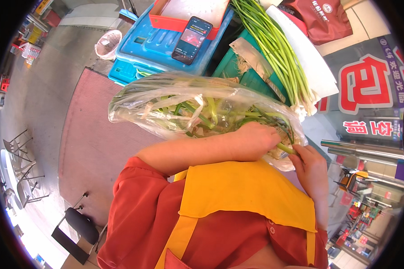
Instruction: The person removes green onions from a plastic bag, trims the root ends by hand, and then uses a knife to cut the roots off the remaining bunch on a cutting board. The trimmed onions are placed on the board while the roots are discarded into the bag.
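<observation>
My left hand (257, 139) reaches across in front of my chest, closed around a green onion stalk (285, 148). The stalk's other end is pinched by the fingers of my right hand (310, 164). Both hands are at the right end of a clear plastic bag (144, 101) that holds loose green leaves and root trimmings. Behind the bag lies a long bunch of green onions (272, 47), white ends towards me. A cleaver (250, 55) rests beside the bunch on a green surface (249, 80), close to some cut roots (242, 64).
A phone (192, 40) with a lit screen leans on a red tray (165, 21) above a blue plastic crate lid (148, 50). Farther left are a pink wastebasket (108, 45) and a reddish mat (91, 134). A dark red bag (326, 23) lies at the back right.
</observation>
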Available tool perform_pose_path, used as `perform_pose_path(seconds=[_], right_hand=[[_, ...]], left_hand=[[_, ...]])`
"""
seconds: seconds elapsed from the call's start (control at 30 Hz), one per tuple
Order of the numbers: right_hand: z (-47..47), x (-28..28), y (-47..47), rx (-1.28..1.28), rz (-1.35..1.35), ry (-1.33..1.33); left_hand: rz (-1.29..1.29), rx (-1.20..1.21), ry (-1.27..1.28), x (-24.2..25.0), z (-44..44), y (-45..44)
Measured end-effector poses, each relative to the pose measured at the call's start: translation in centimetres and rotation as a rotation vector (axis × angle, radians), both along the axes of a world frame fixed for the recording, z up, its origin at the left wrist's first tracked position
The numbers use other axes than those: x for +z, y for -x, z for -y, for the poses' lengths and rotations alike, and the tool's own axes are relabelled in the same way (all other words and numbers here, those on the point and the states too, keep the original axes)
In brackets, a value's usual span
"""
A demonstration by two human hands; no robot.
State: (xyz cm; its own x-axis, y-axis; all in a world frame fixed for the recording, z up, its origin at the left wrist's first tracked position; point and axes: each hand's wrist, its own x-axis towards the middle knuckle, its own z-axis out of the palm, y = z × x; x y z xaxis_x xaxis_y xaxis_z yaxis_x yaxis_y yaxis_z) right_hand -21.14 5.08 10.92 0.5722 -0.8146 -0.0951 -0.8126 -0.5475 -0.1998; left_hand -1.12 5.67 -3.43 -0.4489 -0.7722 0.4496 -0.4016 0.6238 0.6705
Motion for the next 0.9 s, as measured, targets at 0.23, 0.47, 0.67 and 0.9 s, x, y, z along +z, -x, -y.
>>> perform_pose_path(seconds=[0.23, 0.47, 0.67, 0.9], right_hand=[[0.5, 1.7, -0.1, -0.094, 0.009, -0.155], [0.4, 1.2, -0.1, -0.294, 0.173, -0.281], [0.1, 0.6, -0.2, -0.258, 0.130, -0.062], [-0.1, 0.3, -0.3, -0.298, 0.178, -0.041]], left_hand=[[-0.163, 0.011, 0.021, 0.3, -0.5, -0.2], [-0.206, -0.006, -0.011, 0.2, -0.6, -0.4], [-0.255, 0.019, 0.055, -0.2, -0.5, -0.2], [-0.225, 0.000, 0.033, -0.3, -0.4, -0.3]])
